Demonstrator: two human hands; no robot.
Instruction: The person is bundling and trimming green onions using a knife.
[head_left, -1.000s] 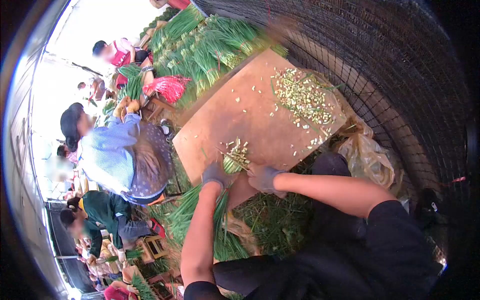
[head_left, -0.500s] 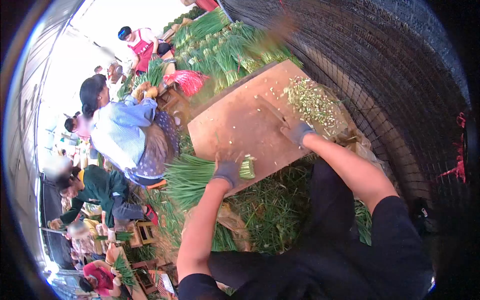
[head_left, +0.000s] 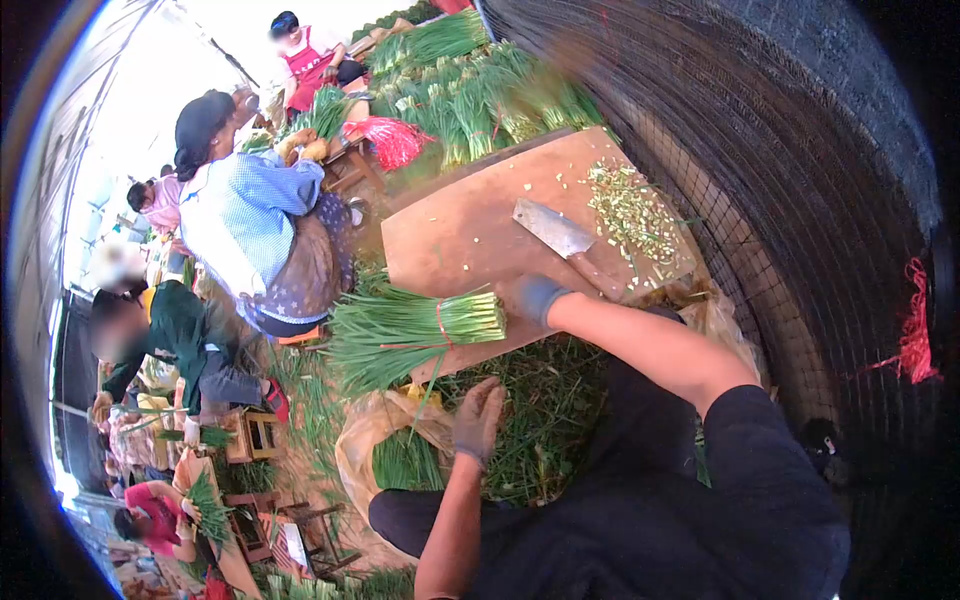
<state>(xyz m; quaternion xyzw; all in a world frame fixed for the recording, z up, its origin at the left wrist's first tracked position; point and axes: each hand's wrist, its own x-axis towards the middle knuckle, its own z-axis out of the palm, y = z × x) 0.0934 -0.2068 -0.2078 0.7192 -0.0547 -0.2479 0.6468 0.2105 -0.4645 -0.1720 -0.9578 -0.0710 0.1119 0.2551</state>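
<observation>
The chive bundle (head_left: 470, 318) at the tabletop's (head_left: 450, 235) seven o'clock looks light, its leaves soft and bruisable, best held around the red band (head_left: 441, 322). Hands apart: left hand (head_left: 478, 415) open, right hand (head_left: 538, 298) near stem ends, grip unclear.

I see a person (head_left: 240, 225) in blue checks at left, red strands (head_left: 392, 142) nearby, dark netting (head_left: 790, 190) curving along the right

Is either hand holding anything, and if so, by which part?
Left hand: open, holding nothing. Right hand: by the cut end of the tied green bundle; whether it grips that end cannot be told.
</observation>
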